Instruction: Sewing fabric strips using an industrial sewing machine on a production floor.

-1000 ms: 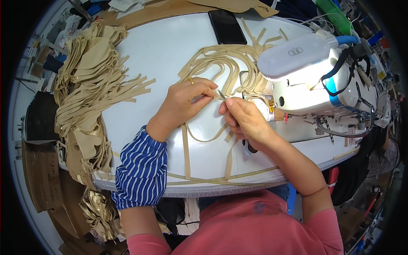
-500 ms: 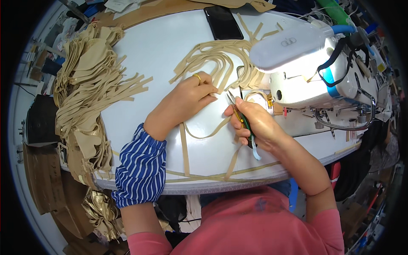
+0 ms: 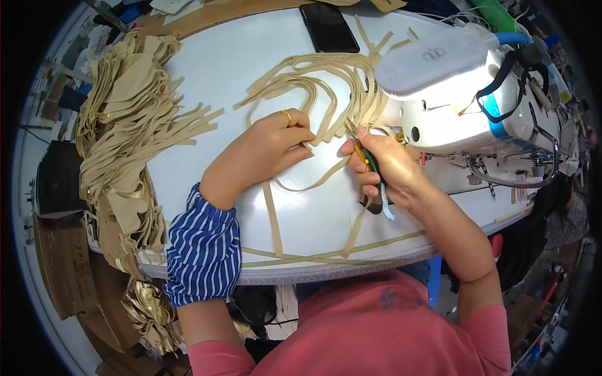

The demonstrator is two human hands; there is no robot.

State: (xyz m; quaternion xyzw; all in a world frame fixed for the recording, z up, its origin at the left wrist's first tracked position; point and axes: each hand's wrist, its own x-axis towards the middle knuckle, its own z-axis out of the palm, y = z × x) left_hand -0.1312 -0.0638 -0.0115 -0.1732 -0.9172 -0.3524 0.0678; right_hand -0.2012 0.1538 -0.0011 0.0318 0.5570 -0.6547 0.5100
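My left hand (image 3: 271,149), with a yellow ring, pinches the end of a thin beige strap among a curved bundle of beige straps (image 3: 326,62) on the white tabletop. Loose strips (image 3: 271,222) hang from beside it toward the front edge. Just to its right, my right hand (image 3: 395,175) grips thread snips (image 3: 370,163) with green and yellow on the handles and a pale blue strip dangling below. The blades point up and away from me toward the straps, apart from my left fingers. A dark object under my right hand is too hidden to make out.
A thick pile of beige strapped pieces (image 3: 128,94) covers the table's left side. A black phone (image 3: 329,28) lies at the back. A white sewing machine (image 3: 454,125) with a lamp (image 3: 426,62) stands at the right. A ruler tape (image 3: 295,272) runs along the curved front edge.
My right hand has moved rightward with the snips, turning so the handles show, and the gap to my left hand has widened. My left hand has shifted slightly left, still pinching.
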